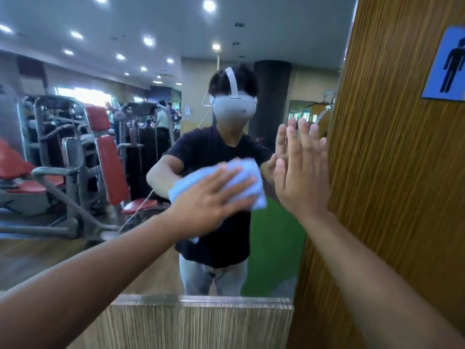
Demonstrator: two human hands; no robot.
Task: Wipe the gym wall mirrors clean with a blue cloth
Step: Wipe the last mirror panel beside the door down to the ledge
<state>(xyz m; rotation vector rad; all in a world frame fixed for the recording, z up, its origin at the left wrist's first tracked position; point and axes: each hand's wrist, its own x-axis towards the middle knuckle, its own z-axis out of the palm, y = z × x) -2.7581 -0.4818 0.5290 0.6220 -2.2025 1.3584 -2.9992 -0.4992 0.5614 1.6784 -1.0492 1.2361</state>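
A large wall mirror (100,147) fills the left and middle of the head view. It reflects a person in a dark shirt and a gym behind. My left hand (214,197) presses a folded light blue cloth (247,180) flat against the glass at mid height, fingers spread over it. My right hand (302,170) lies flat on the mirror just right of the cloth, fingers straight and pointing up, close to the mirror's right edge. Both forearms reach in from the bottom of the view.
A brown wood-grain panel (392,197) stands directly right of the mirror and carries a blue restroom sign (448,64). A light wood-grain wall strip (201,323) runs below the mirror. Reflected red and grey gym machines (75,159) show on the left.
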